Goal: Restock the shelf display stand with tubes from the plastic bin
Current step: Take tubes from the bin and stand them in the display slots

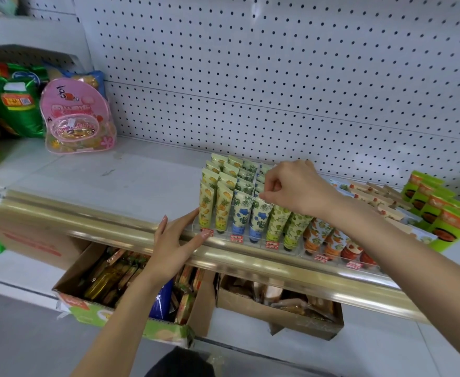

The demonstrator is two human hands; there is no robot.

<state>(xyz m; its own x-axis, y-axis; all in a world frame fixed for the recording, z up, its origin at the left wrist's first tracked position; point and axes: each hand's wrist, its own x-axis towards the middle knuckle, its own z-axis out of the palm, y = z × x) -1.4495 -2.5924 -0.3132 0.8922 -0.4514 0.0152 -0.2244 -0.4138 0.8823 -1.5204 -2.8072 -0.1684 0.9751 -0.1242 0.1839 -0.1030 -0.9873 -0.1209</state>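
Observation:
A clear display stand (273, 244) sits at the front edge of the white shelf (109, 175), filled with rows of upright patterned tubes: yellow ones (206, 205) at the left, then blue-flowered, green and orange ones. My right hand (294, 186) hovers over the stand, thumb and forefinger pinched on the top of a blue-flowered tube (258, 216) in the front row. My left hand (178, 240) lies flat with fingers apart against the stand's left front corner. The plastic bin is not in view.
A pegboard wall (278, 77) backs the shelf. Snack bags and a pink pouch (76, 118) stand at the far left, green boxes (438, 208) and flat packets at the right. A gold rail (250, 259) fronts the shelf. Open cardboard boxes (131, 292) sit on the lower shelf.

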